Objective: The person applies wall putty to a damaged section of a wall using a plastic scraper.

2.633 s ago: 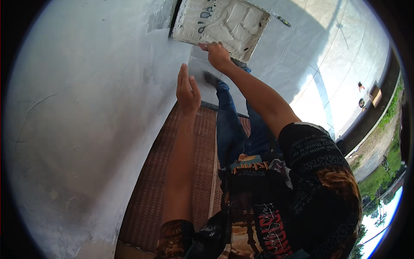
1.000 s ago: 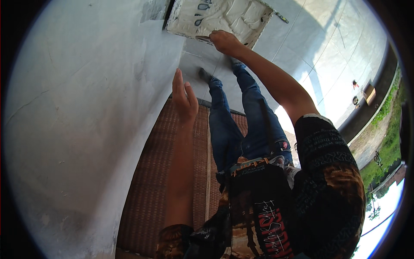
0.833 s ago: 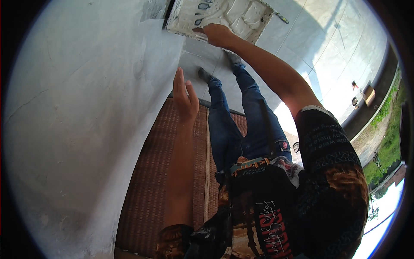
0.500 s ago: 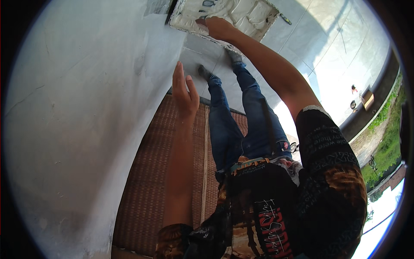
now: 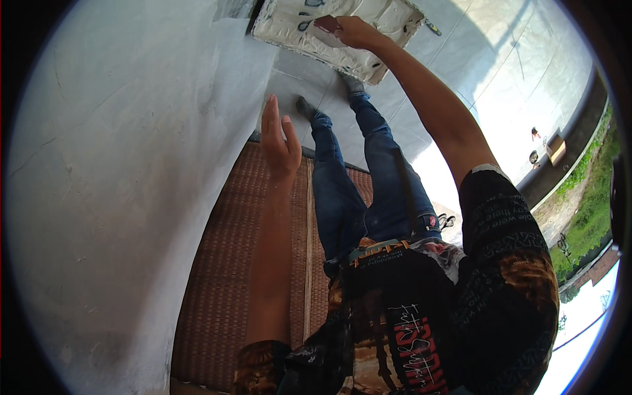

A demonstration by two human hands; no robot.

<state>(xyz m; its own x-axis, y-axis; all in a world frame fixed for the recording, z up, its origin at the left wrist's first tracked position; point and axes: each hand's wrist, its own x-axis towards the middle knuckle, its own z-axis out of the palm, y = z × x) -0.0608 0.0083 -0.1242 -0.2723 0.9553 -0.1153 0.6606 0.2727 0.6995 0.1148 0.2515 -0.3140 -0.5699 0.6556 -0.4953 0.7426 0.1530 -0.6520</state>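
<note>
Paint tray lies under the right hand, grip unclear; left hand open beside wall.

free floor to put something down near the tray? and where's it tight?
Bare pale floor lies right of the white tray, between the right forearm and the dark edge by the grass. The woven mat, between the white wall and the legs, is bare too. Tight: the tray, where the right hand reaches in, and around the feet. The left hand is open, empty.
</note>
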